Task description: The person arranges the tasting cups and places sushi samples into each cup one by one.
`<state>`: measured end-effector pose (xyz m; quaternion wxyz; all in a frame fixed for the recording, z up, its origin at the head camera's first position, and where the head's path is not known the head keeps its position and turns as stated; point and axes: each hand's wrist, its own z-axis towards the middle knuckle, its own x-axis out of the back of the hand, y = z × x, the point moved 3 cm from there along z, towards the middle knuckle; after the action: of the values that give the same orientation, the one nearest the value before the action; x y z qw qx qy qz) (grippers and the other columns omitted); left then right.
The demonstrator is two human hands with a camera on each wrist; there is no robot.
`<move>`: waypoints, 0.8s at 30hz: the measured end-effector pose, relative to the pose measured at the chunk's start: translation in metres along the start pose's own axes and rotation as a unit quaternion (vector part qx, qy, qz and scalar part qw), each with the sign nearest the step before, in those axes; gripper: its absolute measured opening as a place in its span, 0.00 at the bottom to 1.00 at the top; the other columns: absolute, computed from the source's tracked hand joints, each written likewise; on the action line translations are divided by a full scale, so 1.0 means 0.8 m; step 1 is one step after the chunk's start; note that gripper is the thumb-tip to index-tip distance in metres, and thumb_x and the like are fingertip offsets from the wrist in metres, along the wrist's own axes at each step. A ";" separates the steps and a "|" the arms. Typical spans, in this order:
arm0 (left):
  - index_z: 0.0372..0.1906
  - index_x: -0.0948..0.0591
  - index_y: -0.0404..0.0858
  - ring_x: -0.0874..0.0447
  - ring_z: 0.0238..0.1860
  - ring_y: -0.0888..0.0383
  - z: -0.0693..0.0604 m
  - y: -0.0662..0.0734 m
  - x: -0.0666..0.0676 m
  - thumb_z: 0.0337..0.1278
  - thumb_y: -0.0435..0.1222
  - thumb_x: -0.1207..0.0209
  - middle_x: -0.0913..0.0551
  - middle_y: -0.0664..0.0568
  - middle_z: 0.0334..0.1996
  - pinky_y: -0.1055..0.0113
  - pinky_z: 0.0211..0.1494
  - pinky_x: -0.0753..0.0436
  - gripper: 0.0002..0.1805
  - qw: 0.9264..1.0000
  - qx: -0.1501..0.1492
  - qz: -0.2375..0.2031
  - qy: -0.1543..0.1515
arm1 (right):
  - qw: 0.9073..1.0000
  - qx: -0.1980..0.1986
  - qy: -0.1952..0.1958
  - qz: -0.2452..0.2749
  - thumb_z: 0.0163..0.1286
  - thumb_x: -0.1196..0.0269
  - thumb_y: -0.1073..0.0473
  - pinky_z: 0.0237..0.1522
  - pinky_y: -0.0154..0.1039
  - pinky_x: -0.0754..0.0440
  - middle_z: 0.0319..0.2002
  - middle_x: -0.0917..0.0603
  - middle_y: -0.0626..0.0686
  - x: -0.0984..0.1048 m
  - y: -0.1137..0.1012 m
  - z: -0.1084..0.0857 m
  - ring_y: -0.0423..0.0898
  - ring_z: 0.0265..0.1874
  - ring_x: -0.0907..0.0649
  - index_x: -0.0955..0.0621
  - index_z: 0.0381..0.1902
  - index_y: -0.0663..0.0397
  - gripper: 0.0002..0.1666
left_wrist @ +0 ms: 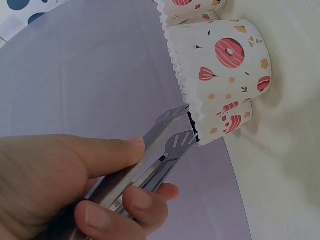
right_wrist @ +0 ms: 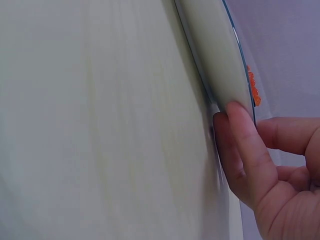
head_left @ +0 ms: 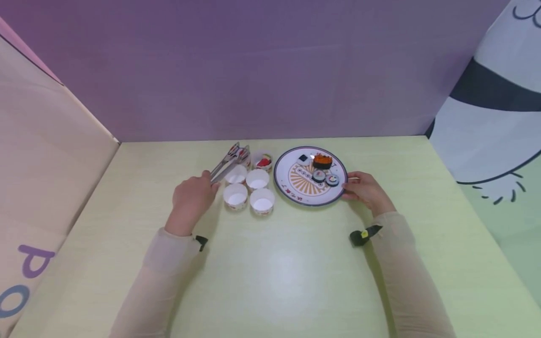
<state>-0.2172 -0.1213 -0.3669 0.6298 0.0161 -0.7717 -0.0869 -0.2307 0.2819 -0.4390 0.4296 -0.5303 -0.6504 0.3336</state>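
My left hand [head_left: 194, 195] grips metal tongs [left_wrist: 167, 150] by the arms, their slotted tips spread apart over the far-left cup of a cluster. In the left wrist view something dark shows at the tips, beside a paper cup [left_wrist: 225, 65] with a doughnut print; I cannot tell whether the tongs hold it. With thumb and fingers, my right hand [head_left: 365, 190] pinches the right rim of a round plate [head_left: 287, 180]. On that plate are an orange-topped sushi piece [head_left: 322, 161], a white piece with a black top [head_left: 303, 159] and two sushi rolls [head_left: 319, 176].
Several white paper cups [head_left: 262, 199] stand close together left of the plate. One at the back holds something red [head_left: 264, 162]. A purple wall [head_left: 270, 84] rises behind the pale table [head_left: 270, 272], with printed panels at both sides.
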 end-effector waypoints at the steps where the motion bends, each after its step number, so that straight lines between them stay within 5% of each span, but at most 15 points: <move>1: 0.62 0.35 0.29 0.23 0.23 0.45 0.000 0.000 0.000 0.71 0.48 0.57 0.22 0.34 0.28 0.60 0.19 0.27 0.28 1.000 0.000 0.000 -0.002 | 1.000 0.001 0.000 0.000 0.69 0.49 0.73 0.39 0.31 0.18 0.45 0.30 0.61 0.000 0.000 0.000 0.36 0.27 0.20 0.45 0.65 0.75 0.30; 24: 0.59 0.33 0.28 0.24 0.23 0.47 -0.001 0.001 0.005 0.70 0.47 0.55 0.23 0.36 0.28 0.61 0.19 0.26 0.27 1.000 -0.003 0.002 -0.014 | 1.000 0.003 0.004 -0.003 0.69 0.50 0.73 0.39 0.31 0.18 0.45 0.30 0.60 -0.002 -0.003 -0.004 0.35 0.27 0.21 0.44 0.65 0.75 0.29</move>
<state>-0.2170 -0.1211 -0.3624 0.6194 0.0116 -0.7799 -0.0888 -0.2290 0.2797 -0.4357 0.4345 -0.5286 -0.6493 0.3318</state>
